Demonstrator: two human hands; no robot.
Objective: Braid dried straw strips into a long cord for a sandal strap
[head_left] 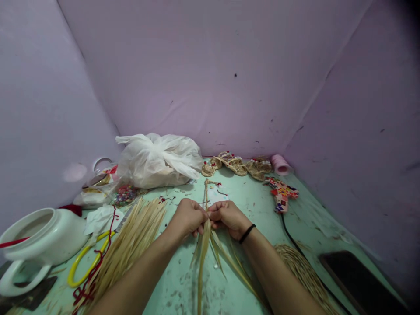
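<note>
At the middle of the green table, my left hand [190,216] and my right hand [229,217] meet with their fingers pinched on a braid of dried plant strips. The finished-looking thin part of the braid [206,192] runs away from my fingertips toward the back, with a small red bit near its far end. Loose flat strips [204,258] fan out from below my fingers toward me. A black band [247,233] circles my right wrist. To the left of my left arm lies a pile of pale dry strips [131,240].
Left are a white pot [67,234], yellow-handled scissors [78,264], dark red cord [85,291] and beads in a bag [125,194]. A white plastic bag [157,162], small woven sandals [234,164] and pink thread [280,165] line the back. Right: a glue gun [282,192], woven mat [300,273] and phone [359,280].
</note>
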